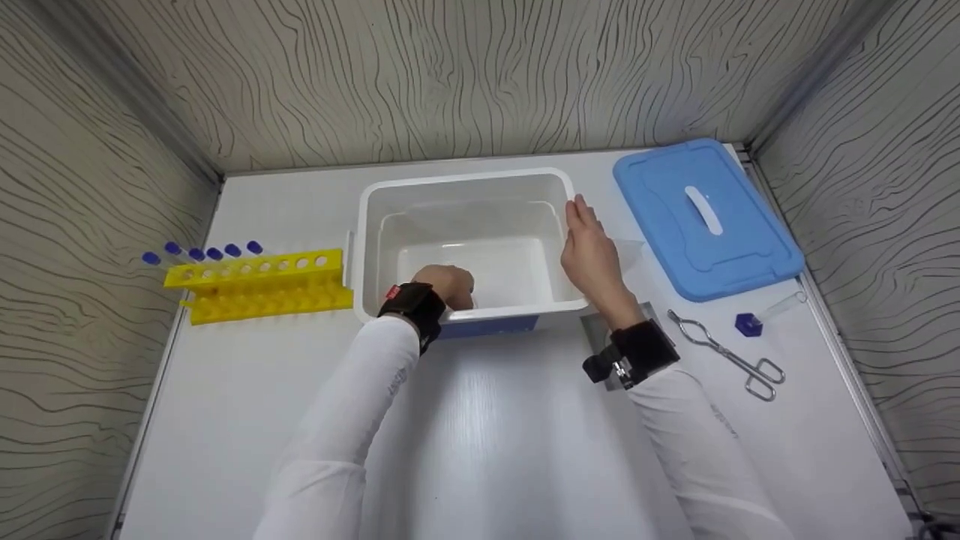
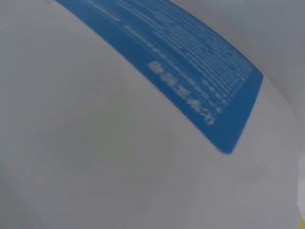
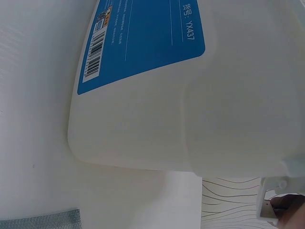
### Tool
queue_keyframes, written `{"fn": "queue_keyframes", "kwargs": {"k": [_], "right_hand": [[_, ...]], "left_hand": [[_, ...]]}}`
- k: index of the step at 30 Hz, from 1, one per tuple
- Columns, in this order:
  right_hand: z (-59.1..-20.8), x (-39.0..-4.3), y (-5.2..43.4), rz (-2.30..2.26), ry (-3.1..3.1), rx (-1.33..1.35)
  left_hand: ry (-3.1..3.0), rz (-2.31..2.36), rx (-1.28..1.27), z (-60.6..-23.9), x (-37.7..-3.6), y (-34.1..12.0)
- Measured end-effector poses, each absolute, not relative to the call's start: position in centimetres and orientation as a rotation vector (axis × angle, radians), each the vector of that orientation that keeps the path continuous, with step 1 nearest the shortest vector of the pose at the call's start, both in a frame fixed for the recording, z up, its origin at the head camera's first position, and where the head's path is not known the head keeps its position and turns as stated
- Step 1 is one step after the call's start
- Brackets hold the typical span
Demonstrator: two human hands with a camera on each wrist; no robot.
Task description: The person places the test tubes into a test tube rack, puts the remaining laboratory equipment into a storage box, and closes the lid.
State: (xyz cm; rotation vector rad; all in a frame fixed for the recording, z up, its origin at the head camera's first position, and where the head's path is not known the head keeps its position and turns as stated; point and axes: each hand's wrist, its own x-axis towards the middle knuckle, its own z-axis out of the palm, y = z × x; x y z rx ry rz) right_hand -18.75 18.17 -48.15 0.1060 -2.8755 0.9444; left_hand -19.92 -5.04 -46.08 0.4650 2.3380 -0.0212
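Note:
A white plastic bin [image 1: 465, 178] stands open in the middle of the white table. My left hand [image 1: 448, 286] is curled over its front rim near the left corner, with the fingers hidden inside. My right hand [image 1: 589, 251] lies flat against the bin's right rim, fingers straight and pointing away from me. The left wrist view shows only the bin's front wall [image 2: 95, 152] and its blue label [image 2: 190, 81]. In the right wrist view the bin [image 3: 190, 119] fills the frame, and a fingertip [image 3: 288, 204] touches the rim at the lower right.
The blue lid [image 1: 705, 217] lies at the back right. A yellow tube rack [image 1: 262, 285] with several blue-capped tubes [image 1: 202, 253] sits left of the bin. Metal tongs [image 1: 731, 352] and one capped tube [image 1: 757, 319] lie at the right. A grey mesh pad [image 1: 600, 330] is under my right wrist.

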Motion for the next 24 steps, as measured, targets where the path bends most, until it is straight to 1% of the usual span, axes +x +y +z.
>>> {"fn": "queue_keyframes", "kwargs": {"k": [10,14,24], "right_hand": [[-48.0,-18.8,17.9,0.975,-2.885,0.109],[-48.1,-18.8,18.1,0.977,-2.884,0.113],[-48.5,-19.0,18.4,0.974,-2.859,0.120]], "left_hand": [[2.345,-0.010,0.428,-46.2,-19.8,-5.5],[2.328,0.115,0.407,-45.4,-20.2,-5.6],[2.525,0.486,0.576,-43.1,-21.3,-7.6]]}}
